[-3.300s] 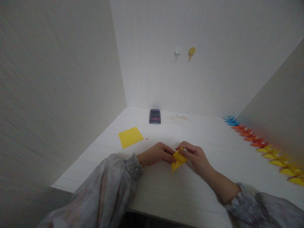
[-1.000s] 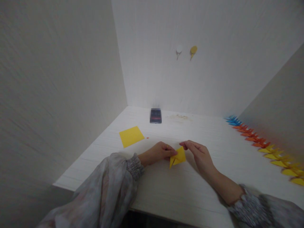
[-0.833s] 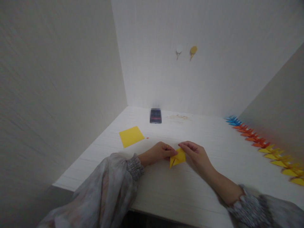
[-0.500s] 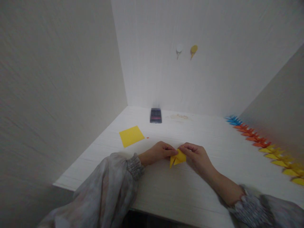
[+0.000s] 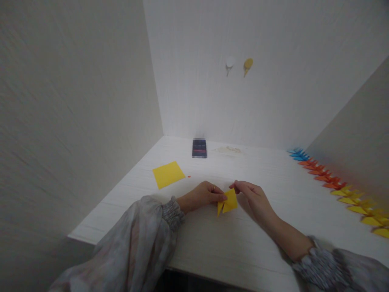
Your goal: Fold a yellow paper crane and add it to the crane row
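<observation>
While your left hand (image 5: 203,195) pins the half-folded yellow origami paper piece (image 5: 227,201) flat on the white wood-grain table (image 5: 231,243), fingertips closed on its left edge, your right hand (image 5: 253,197) pinches its upper right corner between thumb and forefinger. Item lies at table centre, between both hands. At ten o'clock from it: one flat yellow paper square (image 5: 168,174). At eleven o'clock, near the back wall: a small dark device (image 5: 199,148), blurred. At three o'clock, along the right wall: a row of folded blue, orange and yellow paper shapes (image 5: 337,182).
</observation>
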Available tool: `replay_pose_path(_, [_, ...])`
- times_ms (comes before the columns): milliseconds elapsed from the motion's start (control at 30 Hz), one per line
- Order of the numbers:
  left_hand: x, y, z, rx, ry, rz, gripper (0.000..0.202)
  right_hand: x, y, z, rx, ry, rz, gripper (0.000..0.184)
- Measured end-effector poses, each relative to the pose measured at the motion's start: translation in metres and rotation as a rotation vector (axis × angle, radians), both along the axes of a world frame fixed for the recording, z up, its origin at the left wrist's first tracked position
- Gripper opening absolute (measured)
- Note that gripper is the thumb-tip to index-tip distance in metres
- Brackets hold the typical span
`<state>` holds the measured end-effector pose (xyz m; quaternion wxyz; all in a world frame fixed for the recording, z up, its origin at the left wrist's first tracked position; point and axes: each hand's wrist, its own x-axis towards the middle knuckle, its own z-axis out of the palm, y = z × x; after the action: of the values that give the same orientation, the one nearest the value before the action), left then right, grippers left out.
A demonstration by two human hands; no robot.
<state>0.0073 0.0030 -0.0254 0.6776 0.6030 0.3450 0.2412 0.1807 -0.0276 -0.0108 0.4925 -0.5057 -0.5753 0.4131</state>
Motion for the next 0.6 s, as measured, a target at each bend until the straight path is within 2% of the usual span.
replay_pose_path(133, [-0.0008, -0.0012, 0.0028, 0.031, 0.015, 0.009, 0.023, -0.0054, -0.0016, -0.0040, -0.077, -0.059, 0.032, 0.029])
replay_pose_path(233, [-0.0016, -0.0019, 0.0051, 0.068, 0.044, 0.016, 0.022, -0.0054, -0.0025, -0.0043, -0.053, -0.073, 0.036, 0.026])
replay_pose_path(500, [-0.0013, -0.0024, 0.0070, -0.006, -0.035, -0.033, 0.022, -0.0007, -0.0027, -0.0006, -0.003, -0.084, 0.050, 0.028])
replay_pose_path(600, [-0.0006, -0.0006, 0.0054, -0.003, -0.037, 0.023, 0.022, -0.0033, -0.0008, -0.0012, 0.010, -0.113, 0.043, 0.029])
